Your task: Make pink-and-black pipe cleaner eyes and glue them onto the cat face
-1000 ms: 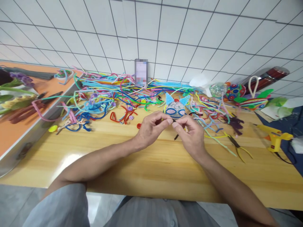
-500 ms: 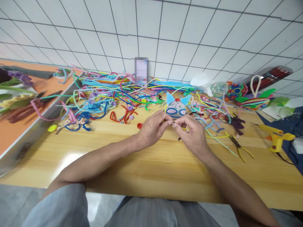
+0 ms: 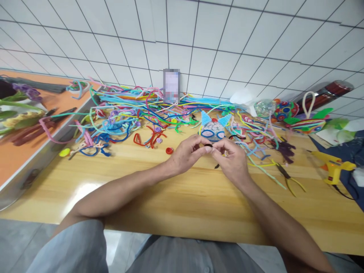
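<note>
My left hand (image 3: 184, 154) and my right hand (image 3: 232, 157) meet over the wooden table, fingertips almost touching. Between them is a small black piece (image 3: 208, 145), probably pipe cleaner, pinched by both hands. Just behind the fingers stands a clear, shiny ball figure (image 3: 212, 128) with light-blue pointed ears and blue rings like glasses. Its lower part is hidden by my fingers. Another bit of black (image 3: 217, 166) shows below my right hand's fingers. A red coil (image 3: 169, 150) lies to the left of my left hand.
Tangled pipe cleaners (image 3: 122, 121) spread along the wall side of the table (image 3: 170, 201). A phone (image 3: 171, 85) leans on the tiled wall. To the right lie pliers (image 3: 287, 179), a yellow glue gun (image 3: 333, 167) and colourful ornaments (image 3: 305, 121). An orange surface (image 3: 17, 151) is at the left.
More of the black piece now shows between my fingertips. Both hands keep nearly the same place, and the whole view has shifted slightly.
</note>
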`<state>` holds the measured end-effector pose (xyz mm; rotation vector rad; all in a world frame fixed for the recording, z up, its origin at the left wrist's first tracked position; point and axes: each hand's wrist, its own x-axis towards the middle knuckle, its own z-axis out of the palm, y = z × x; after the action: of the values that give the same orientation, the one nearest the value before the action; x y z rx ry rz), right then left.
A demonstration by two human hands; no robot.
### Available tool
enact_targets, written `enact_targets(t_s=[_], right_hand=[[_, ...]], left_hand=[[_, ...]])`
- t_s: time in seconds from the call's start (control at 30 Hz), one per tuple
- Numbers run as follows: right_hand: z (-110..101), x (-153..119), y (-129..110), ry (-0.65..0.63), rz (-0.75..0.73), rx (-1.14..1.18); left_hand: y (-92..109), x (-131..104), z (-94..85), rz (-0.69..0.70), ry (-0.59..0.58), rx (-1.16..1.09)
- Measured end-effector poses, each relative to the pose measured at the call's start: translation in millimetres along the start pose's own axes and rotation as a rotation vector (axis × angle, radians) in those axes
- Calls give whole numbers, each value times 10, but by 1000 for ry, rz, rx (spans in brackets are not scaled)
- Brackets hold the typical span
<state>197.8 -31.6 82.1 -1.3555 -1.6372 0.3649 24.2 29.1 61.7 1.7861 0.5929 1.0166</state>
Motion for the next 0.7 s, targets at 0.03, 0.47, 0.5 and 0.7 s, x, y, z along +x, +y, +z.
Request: enact_targets(t_s=[0.03,0.47,0.5,0.7], right_hand=[[-26,15,3,-21,-19,-24],[47,-54,-14,35,-20,-1],[53,-57,-15,39,-23,4],[-5,-26,10,20,-80,-78]], left_hand=[[8,23,-38,77,-21,71],[2,-57,79,-100,153,-105],[-10,-57,91,-137,157,-165],[-56,23,8,-60,9,-93]])
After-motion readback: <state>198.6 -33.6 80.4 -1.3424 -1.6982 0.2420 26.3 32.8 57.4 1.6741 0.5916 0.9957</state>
